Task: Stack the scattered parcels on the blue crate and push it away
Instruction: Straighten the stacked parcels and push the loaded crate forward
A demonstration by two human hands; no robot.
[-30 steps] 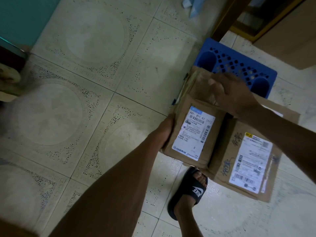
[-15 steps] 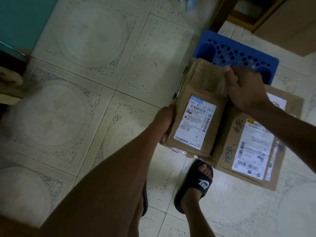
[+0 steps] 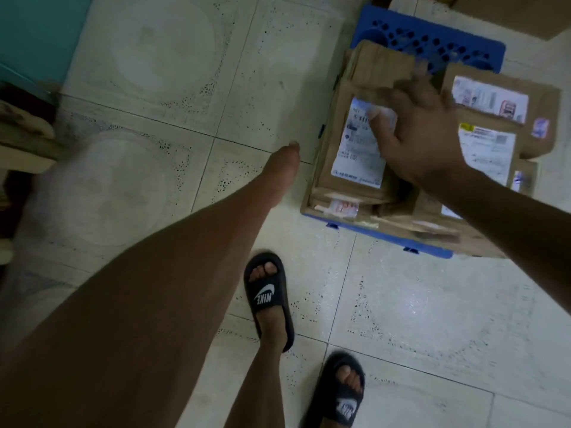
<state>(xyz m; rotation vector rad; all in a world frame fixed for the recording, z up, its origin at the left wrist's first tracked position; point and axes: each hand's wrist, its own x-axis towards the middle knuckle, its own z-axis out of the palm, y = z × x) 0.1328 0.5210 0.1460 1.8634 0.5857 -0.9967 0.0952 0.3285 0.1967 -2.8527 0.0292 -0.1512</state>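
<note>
While parcels (image 3: pixel 355 143) cover the blue crate (image 3: pixel 432 41), right hand (image 3: pixel 423 140) hovers spread.

Blue perforated crate (image 3: pixel 432 41), brown cardboard parcels (image 3: pixel 355 149) with white printed labels, one yellow-topped. Cream floor tiles (image 3: pixel 154 72) with speckled circle patterns, black slides (image 3: pixel 267 298) with white logo, teal wall (image 3: pixel 34 32).

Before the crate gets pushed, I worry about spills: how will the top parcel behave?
The top parcel looks like a crumpled paper mailer, so probably soft and light. It lies flat across the other parcels, unlikely to tip. It may slide if the blue crate jerks, since the right hand isn't gripping it.
</note>
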